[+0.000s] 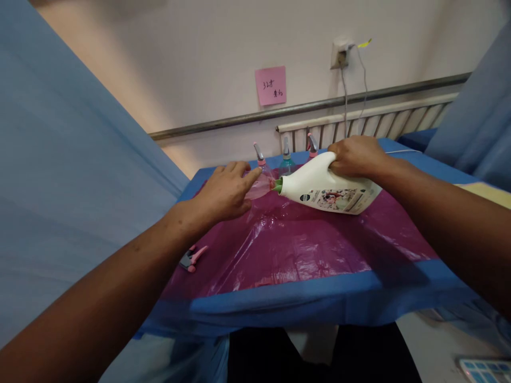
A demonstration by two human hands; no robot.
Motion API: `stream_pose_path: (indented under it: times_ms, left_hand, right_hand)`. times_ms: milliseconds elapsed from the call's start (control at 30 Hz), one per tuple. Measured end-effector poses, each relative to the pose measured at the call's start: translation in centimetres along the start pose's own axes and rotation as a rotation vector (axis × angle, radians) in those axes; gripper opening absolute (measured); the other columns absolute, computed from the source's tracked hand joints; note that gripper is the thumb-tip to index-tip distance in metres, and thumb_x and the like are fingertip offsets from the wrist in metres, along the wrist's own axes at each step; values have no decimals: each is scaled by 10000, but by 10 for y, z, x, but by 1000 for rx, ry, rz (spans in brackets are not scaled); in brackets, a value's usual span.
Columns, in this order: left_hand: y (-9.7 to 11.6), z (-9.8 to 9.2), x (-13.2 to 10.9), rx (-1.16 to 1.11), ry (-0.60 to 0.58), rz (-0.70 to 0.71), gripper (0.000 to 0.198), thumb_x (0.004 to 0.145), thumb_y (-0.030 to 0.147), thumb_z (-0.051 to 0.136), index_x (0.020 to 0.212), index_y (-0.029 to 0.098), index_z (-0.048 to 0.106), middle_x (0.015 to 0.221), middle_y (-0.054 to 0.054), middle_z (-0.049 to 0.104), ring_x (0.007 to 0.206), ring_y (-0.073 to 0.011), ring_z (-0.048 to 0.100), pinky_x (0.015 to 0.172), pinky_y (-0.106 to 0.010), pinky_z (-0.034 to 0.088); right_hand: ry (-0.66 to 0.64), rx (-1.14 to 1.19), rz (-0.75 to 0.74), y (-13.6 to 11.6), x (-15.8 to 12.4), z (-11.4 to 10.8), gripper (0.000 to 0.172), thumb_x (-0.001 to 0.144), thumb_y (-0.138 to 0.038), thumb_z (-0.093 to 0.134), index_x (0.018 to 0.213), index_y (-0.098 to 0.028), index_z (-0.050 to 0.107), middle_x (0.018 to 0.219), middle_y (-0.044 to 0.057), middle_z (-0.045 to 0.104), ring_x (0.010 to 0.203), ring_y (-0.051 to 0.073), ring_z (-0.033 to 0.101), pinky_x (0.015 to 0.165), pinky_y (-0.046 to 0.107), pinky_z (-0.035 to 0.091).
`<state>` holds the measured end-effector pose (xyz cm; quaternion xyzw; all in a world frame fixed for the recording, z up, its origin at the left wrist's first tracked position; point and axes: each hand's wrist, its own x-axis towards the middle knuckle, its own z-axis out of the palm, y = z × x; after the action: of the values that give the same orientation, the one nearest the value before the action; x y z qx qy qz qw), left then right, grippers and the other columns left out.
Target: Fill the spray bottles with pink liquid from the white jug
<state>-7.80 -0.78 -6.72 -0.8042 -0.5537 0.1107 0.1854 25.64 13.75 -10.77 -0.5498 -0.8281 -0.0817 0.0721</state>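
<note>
My right hand (pixel 355 154) is wrapped around the handle of a cream-white jug (pixel 331 183) with a printed label. The jug lies tipped on its side, its green spout (pixel 278 185) pointing left at the mouth of a clear pink bottle (pixel 258 187). My left hand (pixel 229 191) is closed around that bottle from the left, its thumb and fingers partly hiding it. Whether liquid is flowing cannot be made out. Below my left wrist, a loose grey-and-pink spray head (pixel 194 259) rests on the magenta plastic sheet (pixel 295 247).
Behind my hands stand a pink-collared spray bottle (pixel 260 154), a teal spray bottle (pixel 286 164) and another pink spray top (pixel 312 144). Blue cloth (pixel 279 303) covers the table. A radiator (pixel 371 119) and socket (pixel 340 55) line the wall; a blue curtain (pixel 80 133) hangs left.
</note>
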Motion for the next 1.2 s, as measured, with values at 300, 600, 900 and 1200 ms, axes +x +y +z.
stream_pose_path:
  times_ms: [300, 600, 900, 1200]
  left_hand:
    - [2, -3, -1, 51, -22, -2, 831, 969, 280, 714, 1746, 234, 424, 1669, -209, 583, 1432, -410, 618, 1143, -532, 548]
    - [2, -3, -1, 63, -23, 15, 806, 975, 237, 682, 1746, 211, 447, 1648, -218, 591, 1410, -411, 628, 1120, -535, 550]
    - [4, -4, 0, 63, -19, 18, 775, 973, 219, 675, 1723, 206, 480, 1638, -221, 596, 1413, -420, 624, 1133, -557, 540]
    - [6, -10, 3, 58, -58, 0, 787, 981, 230, 677, 1734, 245, 448, 1663, -195, 576, 1456, -417, 580, 1183, -574, 502]
  right_hand:
    - [-20, 22, -6, -3, 0, -3, 354, 1042, -541, 629, 1143, -286, 853, 1087, 156, 833, 979, 357, 746, 757, 429, 449]
    - [-35, 9, -13, -5, 1, -3, 349, 1013, -511, 643, 1183, -290, 854, 1121, 177, 840, 977, 378, 744, 748, 454, 458]
    - [-32, 21, -15, -5, 0, -4, 366, 1047, -552, 621, 1178, -300, 850, 1135, 176, 837, 988, 374, 742, 765, 452, 463]
    - [-31, 2, -16, -6, 0, -5, 405, 1043, -566, 600, 1195, -290, 854, 1143, 175, 847, 995, 373, 742, 760, 450, 481]
